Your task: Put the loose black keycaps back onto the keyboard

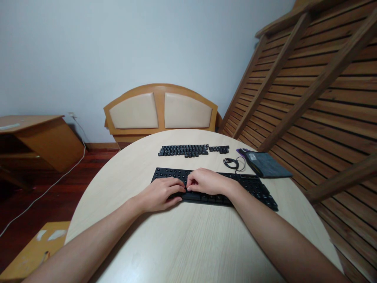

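A black keyboard (212, 197) lies on the round table in front of me, with bare switch positions showing at its upper left and caps still on its right end. My left hand (161, 192) rests over its left part, the fingers bent forward and the thumb apart near the front edge. Beside it, my right hand (206, 181) is curled down onto the middle of the keyboard, fingertips pinched together. Whatever lies between those fingertips is too small and hidden to make out. Behind the keyboard, loose black keycaps (184, 150) stand in rows, with a smaller keycap group (219, 149) to their right.
The keyboard's coiled cable (231, 162) lies behind its right half. A dark grey pouch (269, 164) with something purple by it sits at the table's right. A wooden slatted frame (318, 90) leans along the right side, and a padded headboard (160, 110) stands behind the table (188, 239).
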The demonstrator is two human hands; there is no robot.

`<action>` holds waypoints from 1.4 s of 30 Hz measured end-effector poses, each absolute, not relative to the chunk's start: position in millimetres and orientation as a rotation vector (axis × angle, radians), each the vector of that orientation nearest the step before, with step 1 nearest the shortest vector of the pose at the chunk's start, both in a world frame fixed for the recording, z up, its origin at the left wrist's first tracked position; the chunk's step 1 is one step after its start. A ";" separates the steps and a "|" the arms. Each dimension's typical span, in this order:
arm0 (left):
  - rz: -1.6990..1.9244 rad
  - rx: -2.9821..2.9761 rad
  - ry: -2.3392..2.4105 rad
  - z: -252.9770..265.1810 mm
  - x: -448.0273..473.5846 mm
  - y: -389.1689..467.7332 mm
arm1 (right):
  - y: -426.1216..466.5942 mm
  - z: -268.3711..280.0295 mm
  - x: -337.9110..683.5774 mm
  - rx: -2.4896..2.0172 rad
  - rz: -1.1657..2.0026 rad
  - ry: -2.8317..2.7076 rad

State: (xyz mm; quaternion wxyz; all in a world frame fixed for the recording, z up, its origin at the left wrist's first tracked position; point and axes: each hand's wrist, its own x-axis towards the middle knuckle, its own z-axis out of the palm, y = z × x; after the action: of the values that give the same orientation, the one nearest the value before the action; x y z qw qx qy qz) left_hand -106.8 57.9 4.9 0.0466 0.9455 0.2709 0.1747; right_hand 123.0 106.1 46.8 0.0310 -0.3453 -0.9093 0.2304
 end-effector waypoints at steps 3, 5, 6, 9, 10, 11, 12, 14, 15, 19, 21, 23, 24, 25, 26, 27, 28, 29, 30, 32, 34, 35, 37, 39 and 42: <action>0.520 2.903 0.826 5.4 -104.1 58.3 | 112.8 46.9 125.0 -1.061 0.586 -2.814; 0.516 2.911 0.820 5.6 -102.7 58.7 | 122.2 44.9 125.0 -1.170 0.413 -2.769; 0.515 2.915 0.816 5.5 -102.2 58.9 | 128.5 43.2 124.6 -1.232 0.303 -2.744; 0.520 2.918 0.803 4.9 -101.6 59.3 | 151.8 35.7 121.1 -1.360 -0.017 -2.702; 0.524 2.917 0.800 4.6 -101.6 59.3 | 159.9 32.8 119.3 -1.373 -0.075 -2.685; 0.525 2.915 0.800 4.3 -101.6 59.4 | 167.6 30.0 117.2 -1.381 -0.117 -2.670; 0.524 2.913 0.804 4.0 -101.7 59.4 | 174.6 27.4 114.9 -1.388 -0.153 -2.656; 0.518 2.910 0.812 3.5 -101.9 59.5 | 185.7 22.7 109.7 -1.394 -0.214 -2.629; 0.518 2.909 0.815 3.5 -101.9 59.5 | 189.8 20.8 106.9 -1.390 -0.244 -2.619; 0.537 2.906 0.797 4.7 -101.4 59.8 | 198.3 15.4 96.8 -1.335 -0.332 -2.615; 0.532 2.904 0.792 5.9 -100.9 59.7 | 200.0 13.3 93.1 -1.308 -0.359 -2.624; 0.521 2.901 0.795 6.9 -100.6 59.3 | 201.1 11.4 90.7 -1.298 -0.377 -2.626; 0.516 2.900 0.798 7.1 -100.5 59.1 | 201.4 10.5 89.9 -1.298 -0.383 -2.624; 0.513 2.898 0.799 7.3 -100.5 58.8 | 201.6 9.7 89.2 -1.300 -0.385 -2.621; 0.515 2.897 0.800 7.2 -100.6 58.7 | 201.5 9.0 88.7 -1.301 -0.384 -2.618; 0.517 2.896 0.800 7.1 -100.7 58.5 | 201.2 8.7 88.2 -1.300 -0.380 -2.617; 0.519 2.897 0.800 6.9 -100.8 58.5 | 200.6 8.7 87.8 -1.296 -0.372 -2.617; 0.521 2.897 0.800 6.6 -100.8 58.6 | 199.7 9.2 87.5 -1.290 -0.361 -2.619; 0.522 2.898 0.799 6.3 -100.9 58.7 | 198.4 10.2 87.4 -1.282 -0.345 -2.622; 0.520 2.898 0.800 5.8 -100.9 58.8 | 194.8 14.1 88.4 -1.269 -0.300 -2.626; 0.520 2.900 0.806 5.6 -100.9 58.7 | 189.3 20.3 92.2 -1.273 -0.238 -2.617; 0.518 2.901 0.808 5.7 -100.9 58.4 | 185.8 24.0 95.5 -1.281 -0.203 -2.610; 0.513 2.903 0.812 6.2 -100.7 57.5 | 177.2 31.9 105.2 -1.294 -0.120 -2.606; 0.511 2.902 0.818 6.7 -100.3 56.2 | 167.2 39.5 117.9 -1.270 0.053 -2.624; 0.515 2.905 0.824 6.7 -99.0 54.1 | 152.1 48.6 136.8 -1.146 0.565 -2.617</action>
State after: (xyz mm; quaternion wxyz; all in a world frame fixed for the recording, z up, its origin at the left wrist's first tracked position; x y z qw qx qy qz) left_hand -99.0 54.1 6.7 0.0390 0.9476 0.2689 0.1680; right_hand 136.8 152.1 48.6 0.1144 -0.3910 -0.8927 0.1927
